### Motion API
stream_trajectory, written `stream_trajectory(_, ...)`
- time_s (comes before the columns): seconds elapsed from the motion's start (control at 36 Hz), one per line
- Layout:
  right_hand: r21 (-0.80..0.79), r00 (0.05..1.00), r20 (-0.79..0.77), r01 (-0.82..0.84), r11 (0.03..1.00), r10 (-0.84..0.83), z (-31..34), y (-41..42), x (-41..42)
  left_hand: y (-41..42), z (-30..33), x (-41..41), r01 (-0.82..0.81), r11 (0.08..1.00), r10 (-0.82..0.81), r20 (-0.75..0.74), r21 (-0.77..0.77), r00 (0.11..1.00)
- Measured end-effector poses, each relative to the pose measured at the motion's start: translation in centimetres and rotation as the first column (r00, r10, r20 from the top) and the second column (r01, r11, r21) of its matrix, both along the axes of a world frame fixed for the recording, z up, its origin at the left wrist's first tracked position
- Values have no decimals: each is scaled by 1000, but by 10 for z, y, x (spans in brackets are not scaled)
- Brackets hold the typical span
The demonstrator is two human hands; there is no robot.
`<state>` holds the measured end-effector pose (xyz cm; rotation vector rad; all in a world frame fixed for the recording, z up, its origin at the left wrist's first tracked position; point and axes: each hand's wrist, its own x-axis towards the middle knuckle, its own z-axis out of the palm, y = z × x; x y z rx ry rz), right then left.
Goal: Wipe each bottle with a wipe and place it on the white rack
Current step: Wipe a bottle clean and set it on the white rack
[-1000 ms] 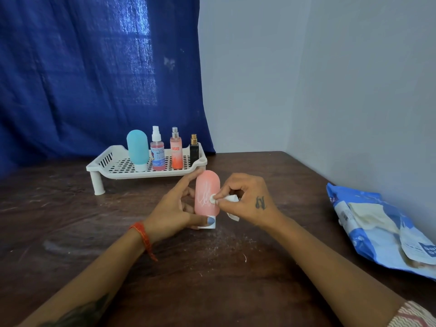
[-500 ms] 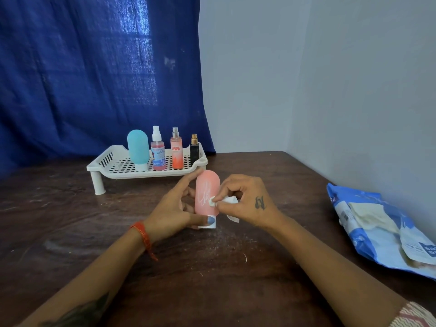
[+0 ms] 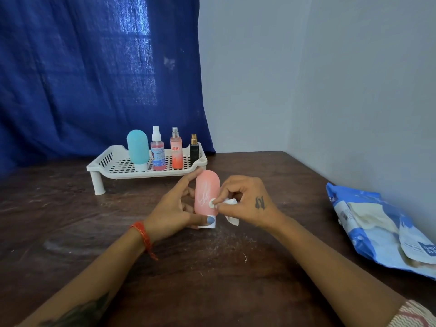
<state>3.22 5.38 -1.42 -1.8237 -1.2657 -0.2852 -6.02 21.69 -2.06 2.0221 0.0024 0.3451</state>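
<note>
On the worktop (image 3: 212, 267), left hand (image 3: 173, 208) clasps the light, smooth pink bottle (image 3: 207, 192) low; right hand (image 3: 245, 204) fingers pinch the wipe (image 3: 227, 204).

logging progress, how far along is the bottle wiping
Done: four bottles stand on the white rack, from the teal bottle to the small dark bottle. In hand: left hand steadies the pink bottle while right hand rubs it with the wipe. Left: rack the pink one.
</note>
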Motion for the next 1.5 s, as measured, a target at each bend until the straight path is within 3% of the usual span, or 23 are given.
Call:
stream_trajectory(0.14, -27, 998, -7, 66, 997, -66, -1, -1, 1, 0, -1, 1, -4, 1000, 4, -4, 15, 1000)
stream_trajectory(0.33, 96, 994, 48, 89, 991, -94, -2, 2, 2, 2, -2, 1, -2, 1000, 2, -1, -12, 1000)
stream_trajectory(0.53, -20, 1000, -21, -7, 1000, 7, 0, 1, -3, 1, -1, 0, -3, 1000, 3, 0, 1, 1000)
stream_trajectory(0.69, -55, 996, -39, 72, 996, -74, -2, -1, -1, 0, -1, 0, 5, 1000, -5, -4, 0, 1000)
stream_trajectory(0.89, 125, 993, 5, 117, 985, -118, -2, 0, 2, 1, -1, -1, 4, 1000, -4, -17, -7, 1000)
stream_trajectory(1.06, 1, 999, -44, -6, 1000, 6, 1, 0, -3, -1, 0, -1, 2, 1000, -2, -5, -14, 1000)
stream_trajectory(1.17, -60, 997, -75, 7, 998, -12, 2, -1, -2, -1, 0, 0, -1, 1000, 1, -6, 4, 1000)
stream_trajectory(1.25, -52, 995, -34, 90, 995, -92, 0, -1, -2, -1, 0, 0, -11, 1000, 11, -3, 8, 1000)
stream_trajectory(1.39, 140, 978, 78, 182, 973, -194, -2, 3, 0, 0, -1, 0, -10, 1000, 10, 10, 20, 1000)
stream_trajectory(1.5, 141, 968, 145, 185, 973, -205, -2, 7, -3, -1, -1, 0, -7, 999, 7, 20, 31, 1000)
